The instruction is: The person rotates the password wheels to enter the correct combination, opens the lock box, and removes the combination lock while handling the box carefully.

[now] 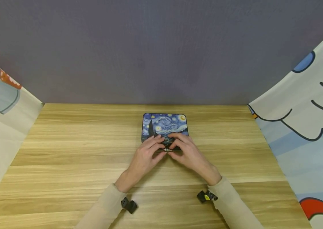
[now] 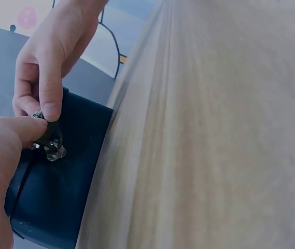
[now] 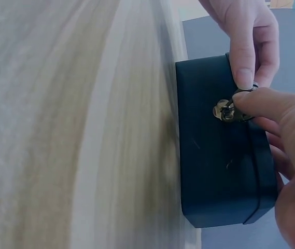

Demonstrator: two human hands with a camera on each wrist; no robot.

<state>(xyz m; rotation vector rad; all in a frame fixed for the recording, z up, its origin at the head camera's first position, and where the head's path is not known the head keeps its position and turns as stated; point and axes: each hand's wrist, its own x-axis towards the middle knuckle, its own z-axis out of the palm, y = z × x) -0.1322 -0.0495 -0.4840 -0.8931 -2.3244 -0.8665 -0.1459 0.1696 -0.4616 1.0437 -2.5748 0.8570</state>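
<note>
Box (image 1: 165,122) sits centrally on the bench (image 1: 78,143), toward the far edge, its clasp (image 3: 224,110) turned near, presumably for reach. I record left hand (image 1: 147,153) and right hand (image 1: 188,152) pinching the clasp from opposite sides, likely steadying it.

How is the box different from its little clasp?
The box is big, while the clasp is tiny. The box has a swirly blue picture on its lid and a dark front; the clasp looks shiny, like metal. The box has broad, flat sides, but the clasp has a curvy outline. Both are right by the person's left hand and right hand.
</note>
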